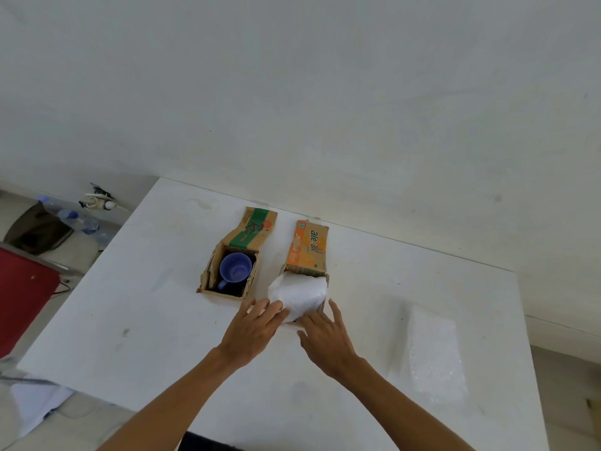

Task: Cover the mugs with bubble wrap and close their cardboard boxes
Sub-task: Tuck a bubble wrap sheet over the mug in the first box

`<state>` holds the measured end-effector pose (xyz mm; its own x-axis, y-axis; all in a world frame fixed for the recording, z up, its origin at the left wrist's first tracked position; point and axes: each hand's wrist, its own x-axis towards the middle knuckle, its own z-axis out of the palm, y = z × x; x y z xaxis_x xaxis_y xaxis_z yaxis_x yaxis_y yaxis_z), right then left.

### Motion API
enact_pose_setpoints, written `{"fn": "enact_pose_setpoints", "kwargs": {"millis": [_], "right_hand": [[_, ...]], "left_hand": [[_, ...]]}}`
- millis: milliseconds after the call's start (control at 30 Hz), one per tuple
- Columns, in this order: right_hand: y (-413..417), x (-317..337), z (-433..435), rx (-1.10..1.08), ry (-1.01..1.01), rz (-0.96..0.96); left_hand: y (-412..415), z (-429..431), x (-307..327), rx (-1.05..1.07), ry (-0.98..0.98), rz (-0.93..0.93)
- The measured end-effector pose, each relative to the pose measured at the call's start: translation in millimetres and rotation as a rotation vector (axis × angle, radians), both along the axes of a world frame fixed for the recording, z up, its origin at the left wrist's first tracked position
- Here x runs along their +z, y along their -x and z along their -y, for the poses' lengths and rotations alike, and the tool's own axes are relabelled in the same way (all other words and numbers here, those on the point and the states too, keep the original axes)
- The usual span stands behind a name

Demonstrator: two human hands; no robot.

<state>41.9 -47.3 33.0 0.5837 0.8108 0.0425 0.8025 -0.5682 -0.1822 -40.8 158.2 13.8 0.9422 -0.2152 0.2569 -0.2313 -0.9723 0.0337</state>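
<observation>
Two small cardboard boxes stand on the white table [146,320]. The left box [224,292] has a green-printed flap standing open and holds a bare blue mug [234,268]. The right box [305,252] has an orange flap tilted back; a white sheet of bubble wrap [297,296] bulges out of its opening and hides whatever is inside. My left hand [252,330] presses on the wrap's near left edge, fingers spread. My right hand [325,336] touches the wrap's near right side at the box's front wall. A second bubble wrap sheet [432,353] lies flat to the right.
A white wall rises right behind the table. On the floor at the left are a red surface [22,294], plastic water bottles [78,219] and a dark bag [39,229]. The table's left edge runs diagonally near the left box.
</observation>
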Motion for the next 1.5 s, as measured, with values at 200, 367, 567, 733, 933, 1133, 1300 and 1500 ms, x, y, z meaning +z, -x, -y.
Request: {"fn": "enact_pose_setpoints", "kwargs": {"millis": [200,367,567,733,933,1133,1300,1500], "right_hand": [[5,-2,4,-0.019,0.101,-0.021],[-7,3,0,-0.074,-0.269,0.069],[-15,4,-25,-0.206,0.079,-0.113],[-11,-13,-23,-0.237,0.224,-0.118],[-13,-16,-27,-0.249,0.217,-0.155],[-17,-21,-30,-0.161,0.267,-0.115],[-25,-20,-26,-0.122,0.227,-0.098],[-12,-17,-16,-0.255,0.193,-0.075]], "left_hand": [[-1,1,-4,-0.09,0.02,0.0],[-6,8,-1,-0.078,0.117,-0.107],[-9,11,0,-0.117,0.23,-0.174],[19,9,-11,-0.135,0.265,-0.207],[10,-8,1,-0.125,0.264,-0.192],[3,-1,2,-0.051,0.162,-0.258],[-13,12,-3,0.055,0.064,-0.389],[-18,32,-21,0.123,0.127,-0.454]]}}
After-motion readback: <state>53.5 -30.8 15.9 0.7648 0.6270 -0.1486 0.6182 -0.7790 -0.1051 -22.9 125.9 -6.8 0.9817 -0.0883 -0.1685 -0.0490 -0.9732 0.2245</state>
